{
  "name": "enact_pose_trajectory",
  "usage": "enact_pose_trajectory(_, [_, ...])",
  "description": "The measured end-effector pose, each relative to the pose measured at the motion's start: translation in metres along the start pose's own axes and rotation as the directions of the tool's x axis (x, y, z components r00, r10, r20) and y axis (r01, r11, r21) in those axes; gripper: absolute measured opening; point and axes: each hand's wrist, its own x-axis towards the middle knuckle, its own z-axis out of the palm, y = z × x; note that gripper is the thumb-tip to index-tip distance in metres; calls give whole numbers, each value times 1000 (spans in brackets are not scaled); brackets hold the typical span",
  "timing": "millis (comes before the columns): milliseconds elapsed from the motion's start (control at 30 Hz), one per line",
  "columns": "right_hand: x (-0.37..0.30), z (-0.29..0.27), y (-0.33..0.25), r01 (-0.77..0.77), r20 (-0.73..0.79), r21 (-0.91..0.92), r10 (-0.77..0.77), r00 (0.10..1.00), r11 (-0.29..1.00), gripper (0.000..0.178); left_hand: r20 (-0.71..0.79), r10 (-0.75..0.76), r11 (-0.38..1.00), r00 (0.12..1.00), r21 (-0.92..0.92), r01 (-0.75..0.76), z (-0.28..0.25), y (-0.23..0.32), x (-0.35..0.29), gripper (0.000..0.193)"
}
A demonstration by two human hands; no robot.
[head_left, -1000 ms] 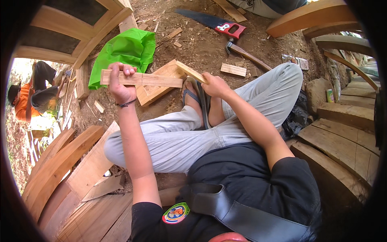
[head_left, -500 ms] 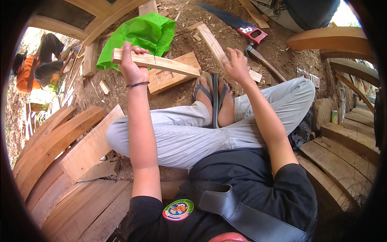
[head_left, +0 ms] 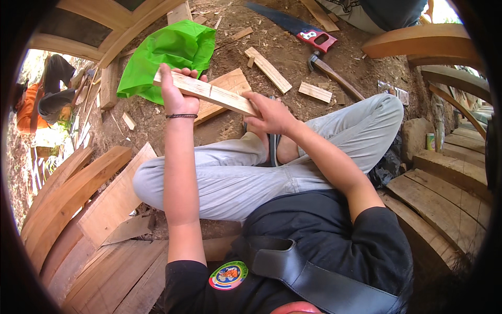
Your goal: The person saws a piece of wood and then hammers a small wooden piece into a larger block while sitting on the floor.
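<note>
A short wooden batten (head_left: 212, 92) is held between both hands, slanting down from left to right above my feet. My left hand (head_left: 179, 93) wraps round its left end, thumb on the near side and fingers past the far edge. At the other end, my right hand (head_left: 269, 113) grips it with the fingers over the top. Beneath the batten lies a thicker wooden block (head_left: 228, 83), partly hidden by it. Right of that, another batten (head_left: 269, 70) and a short offcut (head_left: 315, 92) rest on the dirt.
Behind my left hand is a bright green plastic sheet (head_left: 172, 49). A handsaw (head_left: 316, 37) with a red handle and a hammer (head_left: 337, 76) lie at the far right. Curved wooden pieces (head_left: 78, 193) and planks flank me. Another person in orange (head_left: 31, 109) is at far left.
My right hand has let go of the other batten, which now lies on the ground. It has moved left and taken the right end of the batten in my left hand.
</note>
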Motion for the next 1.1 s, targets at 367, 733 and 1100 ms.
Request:
enact_pose_trajectory(367, [-18,32,-12,-35,100,244,11,995,969,47,172,105,977,980,167,-134,-12,-10,19,20])
enact_pose_trajectory(733, [-2,46,-12,-278,-199,321,352,915,905,47,323,-182,629,929,764,-143,-23,-119,-7,36])
enact_pose_trajectory(1100, [8,-77,124,-353,-27,-478,388,921,804,38,137,-199,594,970,805,9,-47,-105,35,39])
